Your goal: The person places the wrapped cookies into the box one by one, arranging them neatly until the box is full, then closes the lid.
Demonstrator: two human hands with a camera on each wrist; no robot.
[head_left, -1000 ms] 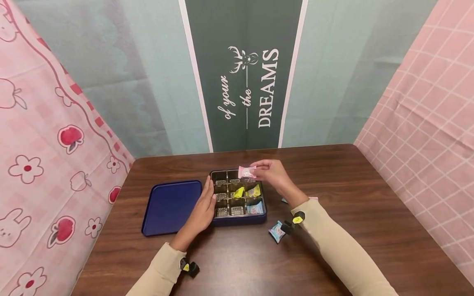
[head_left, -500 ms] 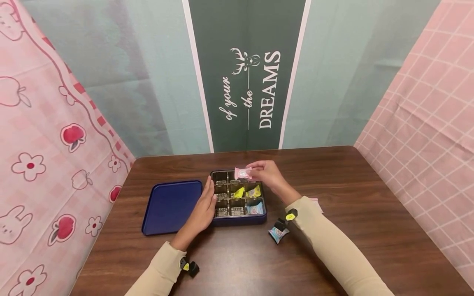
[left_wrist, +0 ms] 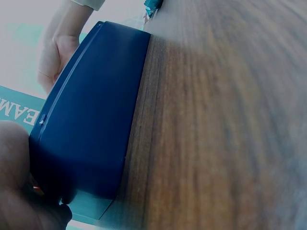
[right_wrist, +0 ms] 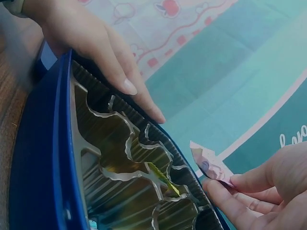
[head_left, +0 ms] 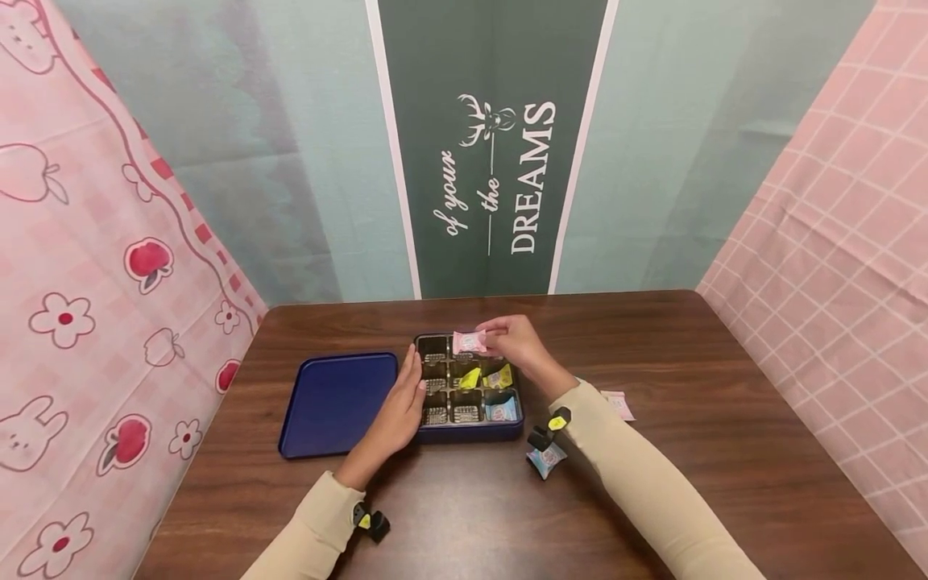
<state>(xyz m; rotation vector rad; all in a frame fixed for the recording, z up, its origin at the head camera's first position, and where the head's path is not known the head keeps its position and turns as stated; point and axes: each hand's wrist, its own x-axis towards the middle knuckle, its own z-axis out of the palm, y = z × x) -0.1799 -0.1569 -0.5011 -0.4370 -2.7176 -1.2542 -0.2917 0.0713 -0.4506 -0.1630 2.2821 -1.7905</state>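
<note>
Right hand (head_left: pixel 518 342) pinches pink packet (head_left: pixel 468 342) over blue box (head_left: pixel 471 433), grip narrow; left hand (head_left: pixel 401 405), fingers straight, along box's left side.

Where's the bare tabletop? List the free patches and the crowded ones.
Free: the table on the near side of the box, between left sleeve and right sleeve; also right of the loose pink packet. Crowded: between lid and box, where the left hand is; and right of the box, with the right sleeve and loose blue packet.
</note>
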